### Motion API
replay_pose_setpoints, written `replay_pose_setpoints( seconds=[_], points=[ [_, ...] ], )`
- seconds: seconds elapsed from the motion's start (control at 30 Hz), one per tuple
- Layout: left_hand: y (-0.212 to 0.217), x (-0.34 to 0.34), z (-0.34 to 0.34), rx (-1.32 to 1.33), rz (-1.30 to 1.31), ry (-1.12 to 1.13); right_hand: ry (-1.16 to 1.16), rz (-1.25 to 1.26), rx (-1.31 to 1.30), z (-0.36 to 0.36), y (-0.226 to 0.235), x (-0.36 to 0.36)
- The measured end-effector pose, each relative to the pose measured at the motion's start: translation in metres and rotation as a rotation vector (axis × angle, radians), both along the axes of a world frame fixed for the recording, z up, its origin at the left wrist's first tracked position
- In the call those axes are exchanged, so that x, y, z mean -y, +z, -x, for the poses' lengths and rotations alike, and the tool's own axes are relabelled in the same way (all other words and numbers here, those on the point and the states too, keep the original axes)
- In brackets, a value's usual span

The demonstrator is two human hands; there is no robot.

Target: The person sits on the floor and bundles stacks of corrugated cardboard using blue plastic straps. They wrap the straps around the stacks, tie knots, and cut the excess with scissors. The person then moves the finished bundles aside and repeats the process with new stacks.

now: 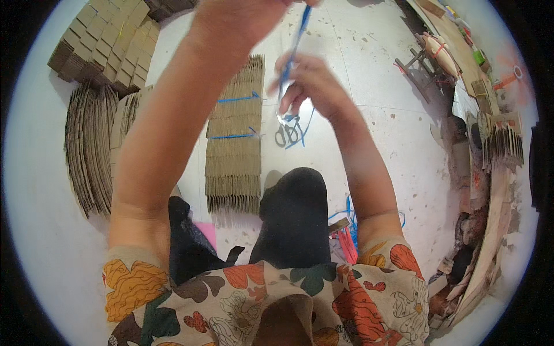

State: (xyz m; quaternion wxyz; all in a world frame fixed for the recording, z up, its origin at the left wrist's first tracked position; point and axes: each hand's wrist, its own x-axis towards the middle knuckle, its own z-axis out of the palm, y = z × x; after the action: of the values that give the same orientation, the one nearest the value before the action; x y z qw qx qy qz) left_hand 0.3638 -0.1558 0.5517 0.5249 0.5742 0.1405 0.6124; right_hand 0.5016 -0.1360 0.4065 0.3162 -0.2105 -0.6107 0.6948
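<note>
Nearest the camera is the person's patterned shirt [259, 300], with floral shapes in orange, green and cream. Just beyond it a knee in black trousers [294, 213] rises from the floor [381, 69]. To the right of the knee lies a small bundle of blue and red straps [346, 233] on the floor.

Ahead of the knee lies a long stack of flattened cardboard pieces [235, 138], set on edge in a row and running away from the person. Two blue straps [236, 99] cross the stack, one near its far part and one near its middle.

Just right of the stack, a pair of scissors [287, 131] lies on the floor, with loose blue strap around the handles.

The right hand [309, 83] is raised above the scissors; its grip is pinched on a blue strap [291, 55] that runs upward and away. The left hand [242, 17] is higher and farther out, at the upper edge of the view; the strap reaches up to it, but motion blur and the frame edge hide the fingers, so the state of that grip cannot be told.

On the left, farther bundles of flat cardboard [89, 150] stand fanned on edge, and beyond them sits a block of stacked brown boxes [104, 43]. On the far right, clutter of cardboard scraps and boards [490, 150] lines the floor's edge
</note>
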Motion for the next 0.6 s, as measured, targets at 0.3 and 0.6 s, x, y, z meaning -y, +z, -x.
replay_pose_setpoints(
  seconds=[0.3,0.6],
  points=[
    [-0.067,0.031,0.117,0.039,0.196,0.435,-0.325,0.107,0.469,-0.089,-0.156,-0.060],
    [-0.086,0.034,0.197,0.290,0.169,0.468,-0.327,0.092,0.707,-0.141,-0.196,-0.073]
  ],
)
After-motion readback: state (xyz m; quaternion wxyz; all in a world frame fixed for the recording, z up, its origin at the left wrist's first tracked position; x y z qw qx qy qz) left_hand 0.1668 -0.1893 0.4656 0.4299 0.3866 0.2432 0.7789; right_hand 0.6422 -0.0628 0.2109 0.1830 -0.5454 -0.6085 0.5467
